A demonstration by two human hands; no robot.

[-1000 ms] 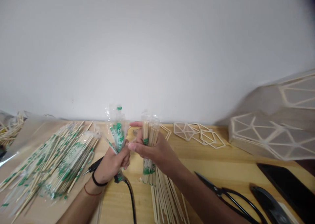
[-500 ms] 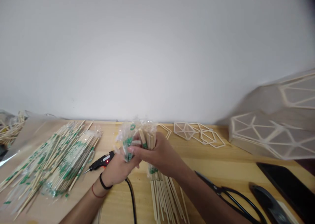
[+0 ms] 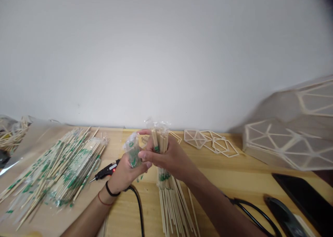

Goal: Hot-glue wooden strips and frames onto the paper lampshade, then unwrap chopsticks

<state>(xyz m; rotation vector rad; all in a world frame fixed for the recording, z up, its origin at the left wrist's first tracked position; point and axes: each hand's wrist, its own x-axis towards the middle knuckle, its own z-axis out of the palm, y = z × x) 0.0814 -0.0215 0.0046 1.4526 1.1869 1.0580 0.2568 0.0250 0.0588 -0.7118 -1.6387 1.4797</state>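
Note:
My left hand (image 3: 123,176) is closed around a crumpled clear plastic wrapper (image 3: 132,148) with green print. Beside it, my right hand (image 3: 174,159) grips an upright bundle of thin wooden sticks (image 3: 163,141), which look like disposable chopsticks in clear, green-printed plastic. The right thumb reaches left to the wrapper, close to the left fingers. Loose bare sticks (image 3: 173,209) fan out on the table below the bundle. To the left of my left hand lies a black glue gun (image 3: 108,171) with a red light, its tip pointing left.
Wrapped sticks (image 3: 78,167) are piled at left on the table. Flat stick frames (image 3: 215,141) lie by the wall. A large faceted model (image 3: 281,140) stands at right. Scissors (image 3: 252,212), a dark knife-like tool (image 3: 282,214) and a black slab (image 3: 304,199) are at front right.
The wrapper in my left hand has come slightly away from the bundle, leaving a gap between them. My right hand still holds the sticks, and its arm now covers more of the scissors.

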